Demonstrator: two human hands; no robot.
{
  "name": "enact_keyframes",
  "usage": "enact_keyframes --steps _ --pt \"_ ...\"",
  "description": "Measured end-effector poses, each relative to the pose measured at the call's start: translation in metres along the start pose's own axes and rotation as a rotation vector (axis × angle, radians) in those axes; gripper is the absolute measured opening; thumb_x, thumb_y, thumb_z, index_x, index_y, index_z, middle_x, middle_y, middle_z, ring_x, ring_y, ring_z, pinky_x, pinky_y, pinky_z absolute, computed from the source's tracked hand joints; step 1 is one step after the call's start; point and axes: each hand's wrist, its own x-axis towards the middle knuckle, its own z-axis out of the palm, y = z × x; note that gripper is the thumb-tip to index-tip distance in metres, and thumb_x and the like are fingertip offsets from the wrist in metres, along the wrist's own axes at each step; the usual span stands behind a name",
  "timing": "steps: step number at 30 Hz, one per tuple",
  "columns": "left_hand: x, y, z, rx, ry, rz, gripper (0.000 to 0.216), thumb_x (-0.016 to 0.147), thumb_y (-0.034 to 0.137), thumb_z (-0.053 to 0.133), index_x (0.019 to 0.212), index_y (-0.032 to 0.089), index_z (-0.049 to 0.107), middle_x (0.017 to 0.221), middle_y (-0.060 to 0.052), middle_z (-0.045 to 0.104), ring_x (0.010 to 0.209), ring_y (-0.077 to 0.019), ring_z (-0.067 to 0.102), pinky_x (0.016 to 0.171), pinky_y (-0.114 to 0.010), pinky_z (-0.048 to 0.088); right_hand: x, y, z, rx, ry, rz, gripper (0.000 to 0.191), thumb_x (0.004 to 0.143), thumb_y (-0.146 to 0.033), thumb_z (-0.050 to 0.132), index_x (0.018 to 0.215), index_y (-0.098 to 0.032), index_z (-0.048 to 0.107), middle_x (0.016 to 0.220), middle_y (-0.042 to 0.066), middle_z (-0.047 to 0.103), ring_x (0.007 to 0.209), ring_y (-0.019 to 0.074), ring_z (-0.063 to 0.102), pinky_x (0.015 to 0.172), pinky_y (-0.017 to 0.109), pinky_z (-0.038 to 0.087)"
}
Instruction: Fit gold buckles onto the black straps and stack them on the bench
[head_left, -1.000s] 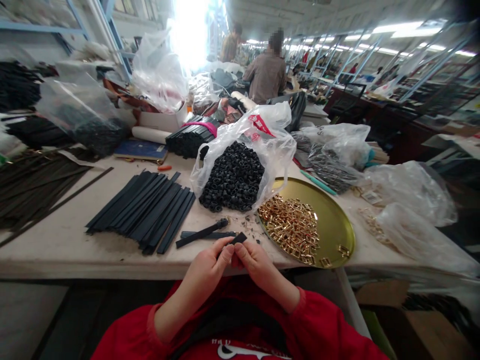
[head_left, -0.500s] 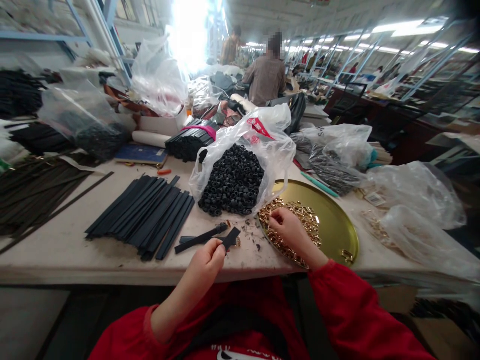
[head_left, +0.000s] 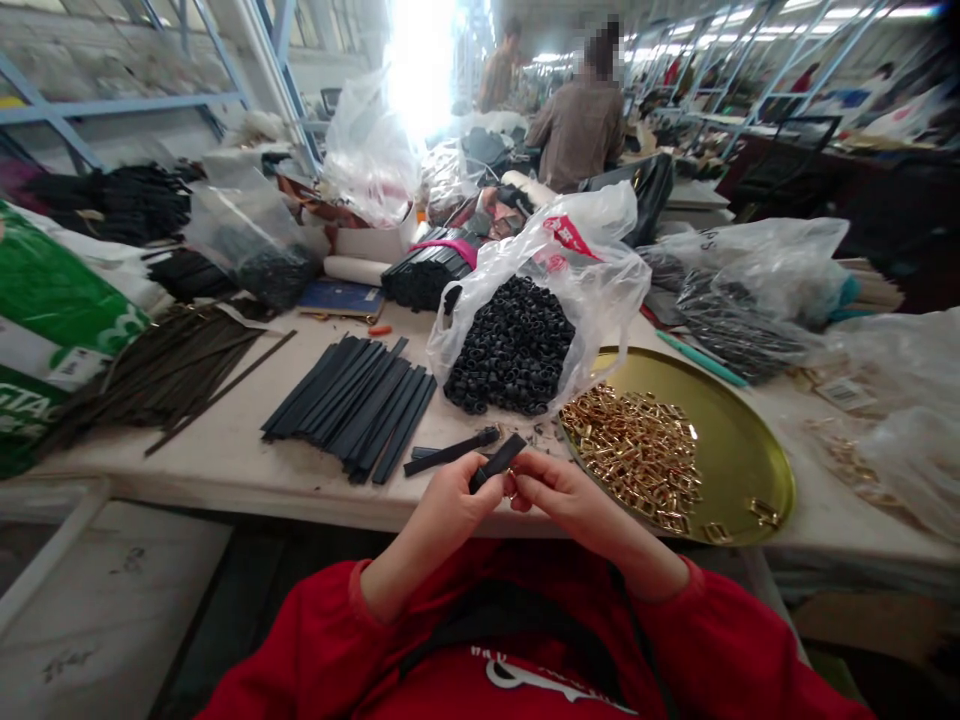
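Observation:
My left hand (head_left: 450,500) is closed around a short black strap (head_left: 496,463) whose end sticks up past my fingers. My right hand (head_left: 559,492) is pinched close against that strap end, holding a small piece, seemingly a gold metal clip, too small to make out. Both hands hover at the table's front edge. Right beside them lies a round gold tray (head_left: 750,440) heaped with gold metal clips (head_left: 637,455). One finished black strap (head_left: 450,452) rests on the table just beyond my hands.
A pile of flat black straps (head_left: 352,405) lies left of centre. An open plastic bag of black loops (head_left: 517,345) stands behind the tray. More bags, dark strips and a green sack crowd the table (head_left: 225,460). Other people work at the far end.
My right hand came back from the gold tray to the strap end held in my left hand. The camera view shifted to the left and down.

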Motion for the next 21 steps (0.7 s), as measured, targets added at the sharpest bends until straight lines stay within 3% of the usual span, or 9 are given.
enact_keyframes --steps 4,10,13,16,18,21 --pt "-0.005 0.002 0.003 -0.048 0.088 -0.014 0.015 0.078 0.027 0.047 0.076 0.015 0.056 0.067 0.001 0.059 0.063 -0.0129 0.053 0.059 -0.023 0.040 -0.001 0.005 0.015 0.349 0.030 0.056 0.053 0.068 -0.029 0.068 0.117 -0.023 0.049 0.078 -0.003 0.057 0.064 0.0082 0.051 0.058 0.020 0.039" --pt "-0.012 -0.001 -0.006 0.011 0.014 0.032 0.023 0.084 0.033 0.043 0.078 0.016 0.056 0.067 0.001 0.056 0.062 -0.0127 0.050 0.058 -0.023 0.037 0.005 0.016 0.022 0.403 0.318 0.060 0.027 0.065 -0.036 0.073 0.079 -0.016 0.061 0.061 -0.003 0.057 0.052 0.0069 0.050 0.052 0.020 0.040" --pt "-0.015 -0.009 -0.013 0.038 -0.024 0.017 0.030 0.087 0.037 0.036 0.081 0.016 0.056 0.063 0.002 0.052 0.059 -0.0121 0.047 0.056 -0.023 0.035 0.006 0.018 0.017 0.588 0.441 0.120 0.027 0.060 -0.032 0.077 0.078 -0.018 0.063 0.066 -0.004 0.058 0.053 0.0055 0.051 0.053 0.019 0.043" --pt "-0.018 -0.012 -0.015 0.117 -0.094 0.029 0.029 0.088 0.034 0.037 0.081 0.016 0.058 0.068 0.001 0.055 0.064 -0.0131 0.049 0.060 -0.024 0.036 0.005 0.021 0.018 0.749 0.444 0.217 0.032 0.056 -0.030 0.079 0.083 -0.020 0.064 0.069 -0.004 0.058 0.054 0.0049 0.051 0.055 0.019 0.045" --pt "-0.019 -0.010 -0.013 0.136 -0.135 0.056 0.028 0.088 0.032 0.037 0.079 0.017 0.059 0.070 0.000 0.057 0.066 -0.0138 0.051 0.063 -0.024 0.036 0.004 0.022 0.022 0.732 0.401 0.230 0.032 0.058 -0.032 0.078 0.085 -0.019 0.065 0.068 -0.004 0.058 0.053 0.0053 0.050 0.053 0.019 0.044" --pt "-0.019 -0.006 -0.008 0.079 -0.163 0.085 0.021 0.086 0.028 0.040 0.084 0.017 0.057 0.079 -0.001 0.060 0.074 -0.0146 0.053 0.070 -0.025 0.038 0.001 0.024 0.032 0.496 0.380 0.118 0.028 0.064 -0.037 0.073 0.083 -0.018 0.067 0.068 -0.002 0.059 0.057 0.0086 0.050 0.055 0.022 0.042"
